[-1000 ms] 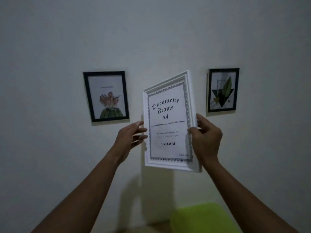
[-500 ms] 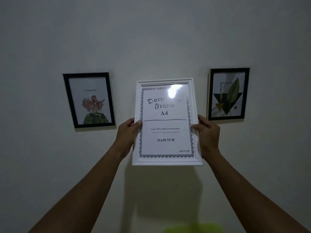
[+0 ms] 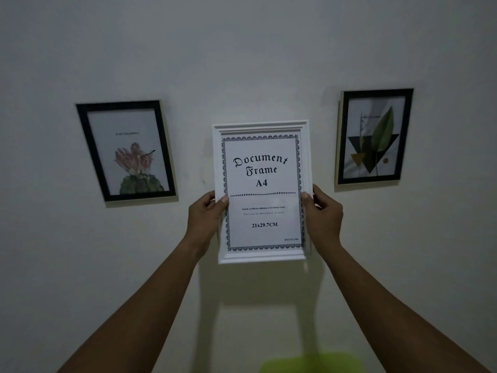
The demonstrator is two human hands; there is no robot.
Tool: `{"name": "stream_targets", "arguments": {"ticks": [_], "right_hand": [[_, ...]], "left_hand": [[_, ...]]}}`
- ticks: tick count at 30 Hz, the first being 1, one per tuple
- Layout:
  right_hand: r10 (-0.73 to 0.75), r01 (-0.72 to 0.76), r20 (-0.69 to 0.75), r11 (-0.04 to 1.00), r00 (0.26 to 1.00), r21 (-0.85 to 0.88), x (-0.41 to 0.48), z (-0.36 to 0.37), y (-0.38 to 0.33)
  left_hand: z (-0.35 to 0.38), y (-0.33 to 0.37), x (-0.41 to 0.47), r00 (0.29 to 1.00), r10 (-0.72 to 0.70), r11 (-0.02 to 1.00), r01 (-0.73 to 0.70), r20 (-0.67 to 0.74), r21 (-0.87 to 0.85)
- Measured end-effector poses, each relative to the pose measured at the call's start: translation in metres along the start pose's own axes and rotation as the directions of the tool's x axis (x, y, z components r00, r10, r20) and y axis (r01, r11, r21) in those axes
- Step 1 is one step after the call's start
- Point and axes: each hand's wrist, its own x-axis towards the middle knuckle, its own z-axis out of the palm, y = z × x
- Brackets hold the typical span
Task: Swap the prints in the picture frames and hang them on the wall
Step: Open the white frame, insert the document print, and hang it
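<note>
The white frame, turned askew a second ago, now stands upright and square to the wall, between the flower frame and the leaf frame. My left hand, open before, now grips its left edge. My right hand grips the right edge. In my judgement, hanging comes next.

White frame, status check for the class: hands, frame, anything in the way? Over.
Left hand and right hand grip white frame by sides. Frame upright, between flower frame and leaf frame. Nothing in the way.
</note>
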Motion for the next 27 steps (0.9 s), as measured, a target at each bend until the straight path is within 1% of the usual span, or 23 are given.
{"name": "stream_targets", "arguments": {"ticks": [4,7,14,21,27], "right_hand": [[0.024,-0.024,-0.002,0.999,1.000,-0.036,0.010,0.001,0.009],[0.048,-0.047,0.015,0.997,0.999,-0.056,0.012,0.003,0.017],[0.112,-0.111,0.013,0.993,0.994,-0.046,-0.002,0.001,0.036],[0.131,-0.129,0.023,0.990,0.991,-0.063,-0.007,-0.003,0.042],[0.148,-0.145,0.035,0.986,0.988,-0.082,-0.011,-0.004,0.056]], "left_hand": [[0.004,-0.003,0.008,1.000,0.009,1.000,-0.009,0.006,-0.001],[0.003,-0.008,0.011,1.000,-0.009,1.000,0.009,-0.005,-0.005],[-0.002,-0.026,0.005,0.999,-0.049,0.999,0.049,0.007,0.022],[-0.004,-0.037,0.003,0.999,-0.050,0.998,0.049,0.017,0.031],[-0.011,-0.050,-0.001,0.995,-0.096,0.994,0.095,0.014,0.057]]}}
